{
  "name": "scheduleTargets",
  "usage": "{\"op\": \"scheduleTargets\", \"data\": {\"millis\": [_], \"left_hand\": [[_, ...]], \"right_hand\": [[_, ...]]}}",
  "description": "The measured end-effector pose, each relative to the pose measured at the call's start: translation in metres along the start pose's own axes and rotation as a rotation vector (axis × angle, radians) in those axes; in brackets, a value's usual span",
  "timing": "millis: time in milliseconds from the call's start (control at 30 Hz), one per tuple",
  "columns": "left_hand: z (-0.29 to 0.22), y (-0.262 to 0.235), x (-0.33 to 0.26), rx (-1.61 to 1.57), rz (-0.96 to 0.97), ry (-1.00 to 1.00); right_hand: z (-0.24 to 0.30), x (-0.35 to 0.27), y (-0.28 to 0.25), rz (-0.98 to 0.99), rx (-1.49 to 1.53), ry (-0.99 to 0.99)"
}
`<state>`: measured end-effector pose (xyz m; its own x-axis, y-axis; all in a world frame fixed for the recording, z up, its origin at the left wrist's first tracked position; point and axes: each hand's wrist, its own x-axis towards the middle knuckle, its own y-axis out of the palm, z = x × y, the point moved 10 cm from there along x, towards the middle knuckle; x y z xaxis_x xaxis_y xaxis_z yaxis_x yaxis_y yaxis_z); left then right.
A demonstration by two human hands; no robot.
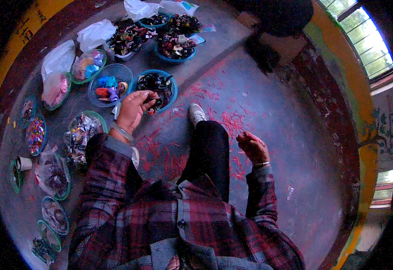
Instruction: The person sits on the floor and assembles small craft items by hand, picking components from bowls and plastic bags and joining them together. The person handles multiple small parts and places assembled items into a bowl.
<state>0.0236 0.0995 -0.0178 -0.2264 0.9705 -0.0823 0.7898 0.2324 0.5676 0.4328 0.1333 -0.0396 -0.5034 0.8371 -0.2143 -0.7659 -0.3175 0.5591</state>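
My left hand (132,111) hangs over the near edge of a blue basket (175,95) that holds a heap of dark, strip-like pieces (153,84). Its thumb and fingers are drawn together at the tips, and anything between them is too small to make out. To the right of my knee, my right hand (253,148) is held up above the floor, fingers curled in; whatever it may hold is hidden. Beside my left hand stands a clear round tub (92,100) with bright bundles in blue, orange and purple.
Red scraps (230,120) lie scattered over the grey floor (304,148) around my shoe (197,113). Several baskets and bagged goods curve along the left, including beads (36,135) and a white cup (24,163). Another dark-filled basket (175,58) and a dark bulky shape (277,18) are farther off.
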Motion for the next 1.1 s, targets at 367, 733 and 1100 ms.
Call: {"op": "scheduleTargets", "data": {"millis": [367,733,1100], "left_hand": [[0.008,-0.003,-0.001,0.077,-0.023,-0.074],[0.006,-0.003,-0.008,0.008,-0.057,-0.097],[0.008,0.015,-0.018,-0.027,-0.017,-0.099]], "right_hand": [[-0.047,0.002,-0.091,-0.086,-0.856,0.229],[-0.045,-0.028,-0.084,-0.174,-0.341,0.255],[0.015,0.034,0.072,0.214,-0.235,0.043]]}}
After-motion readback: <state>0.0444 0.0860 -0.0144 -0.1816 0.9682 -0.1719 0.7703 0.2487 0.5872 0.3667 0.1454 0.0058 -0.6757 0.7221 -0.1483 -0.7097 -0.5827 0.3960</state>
